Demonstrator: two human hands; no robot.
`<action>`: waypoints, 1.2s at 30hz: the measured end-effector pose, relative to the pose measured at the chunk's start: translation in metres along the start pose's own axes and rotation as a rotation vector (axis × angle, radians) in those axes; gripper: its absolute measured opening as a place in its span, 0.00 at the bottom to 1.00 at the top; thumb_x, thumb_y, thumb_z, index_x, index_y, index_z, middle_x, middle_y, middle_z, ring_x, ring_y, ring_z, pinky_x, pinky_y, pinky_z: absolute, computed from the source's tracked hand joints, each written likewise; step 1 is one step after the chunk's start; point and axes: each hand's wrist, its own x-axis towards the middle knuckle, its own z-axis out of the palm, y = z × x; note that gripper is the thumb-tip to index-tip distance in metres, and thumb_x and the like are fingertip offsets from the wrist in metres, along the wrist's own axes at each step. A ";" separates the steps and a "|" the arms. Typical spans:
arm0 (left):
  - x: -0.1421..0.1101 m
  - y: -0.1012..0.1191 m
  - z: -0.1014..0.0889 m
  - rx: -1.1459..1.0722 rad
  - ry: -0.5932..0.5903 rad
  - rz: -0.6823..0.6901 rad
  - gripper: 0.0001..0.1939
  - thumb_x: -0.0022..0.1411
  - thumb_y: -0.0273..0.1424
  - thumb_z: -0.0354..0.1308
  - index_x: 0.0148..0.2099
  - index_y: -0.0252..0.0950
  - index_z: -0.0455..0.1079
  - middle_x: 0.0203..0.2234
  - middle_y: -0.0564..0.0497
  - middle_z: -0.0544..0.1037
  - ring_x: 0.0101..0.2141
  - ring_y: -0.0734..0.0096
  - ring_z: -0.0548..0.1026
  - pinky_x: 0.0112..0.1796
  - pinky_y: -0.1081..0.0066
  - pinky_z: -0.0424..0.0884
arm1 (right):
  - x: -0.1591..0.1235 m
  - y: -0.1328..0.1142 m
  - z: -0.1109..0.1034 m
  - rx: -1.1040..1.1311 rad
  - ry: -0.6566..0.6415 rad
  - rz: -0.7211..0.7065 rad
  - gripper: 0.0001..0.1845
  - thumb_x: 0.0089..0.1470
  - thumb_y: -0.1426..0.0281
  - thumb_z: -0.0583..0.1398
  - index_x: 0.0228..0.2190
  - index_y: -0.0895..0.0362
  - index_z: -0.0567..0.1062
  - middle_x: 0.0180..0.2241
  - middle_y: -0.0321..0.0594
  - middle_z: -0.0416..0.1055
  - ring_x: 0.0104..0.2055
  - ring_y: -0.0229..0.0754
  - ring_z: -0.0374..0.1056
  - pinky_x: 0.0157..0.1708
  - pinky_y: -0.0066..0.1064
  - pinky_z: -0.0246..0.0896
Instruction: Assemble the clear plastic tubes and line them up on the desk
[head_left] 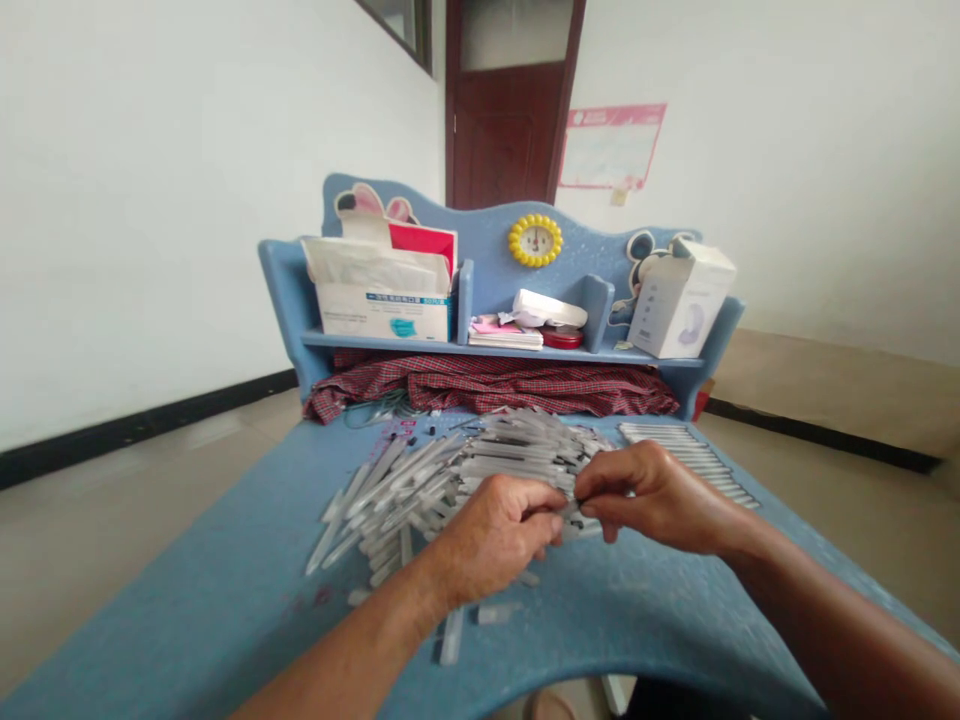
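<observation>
Both hands meet over the near edge of the pile of translucent tubes (517, 460), mid-desk (202, 590). Left hand (491, 535): fingers in a narrow pinch, can't tell what's in the grip. Right hand (652, 500): thumb and index pinched on a small dark piece (581, 506), right by the left fingertips; details too small to read. More tubes fan out left of the pile; a neat row of tubes (690, 455) lies to the right, beyond the right hand. Short clear piece (499, 613) sits on the desk below the left hand. Checked cloth (525, 385) bunched behind, under the shelf (420, 347).
</observation>
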 end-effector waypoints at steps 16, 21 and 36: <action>0.001 -0.006 -0.005 -0.004 0.104 -0.025 0.09 0.53 0.23 0.49 0.29 0.32 0.71 0.20 0.55 0.69 0.22 0.77 0.67 0.25 0.77 0.62 | 0.027 0.015 0.001 0.283 -0.163 0.097 0.08 0.49 0.66 0.60 0.28 0.59 0.70 0.18 0.31 0.67 0.16 0.33 0.66 0.16 0.21 0.59; 0.000 -0.006 -0.007 0.124 0.211 -0.010 0.10 0.55 0.24 0.48 0.27 0.32 0.69 0.18 0.57 0.65 0.21 0.77 0.65 0.24 0.77 0.59 | 0.035 0.014 0.002 0.030 -0.090 -0.017 0.13 0.53 0.65 0.57 0.22 0.59 0.68 0.16 0.31 0.63 0.16 0.32 0.65 0.15 0.20 0.54; 0.005 -0.006 -0.004 0.410 0.329 0.026 0.12 0.59 0.30 0.51 0.42 0.34 0.73 0.29 0.50 0.78 0.29 0.71 0.74 0.32 0.73 0.69 | 0.034 0.043 0.006 0.272 -0.086 -0.104 0.08 0.52 0.66 0.58 0.27 0.59 0.68 0.16 0.29 0.62 0.14 0.31 0.60 0.14 0.20 0.52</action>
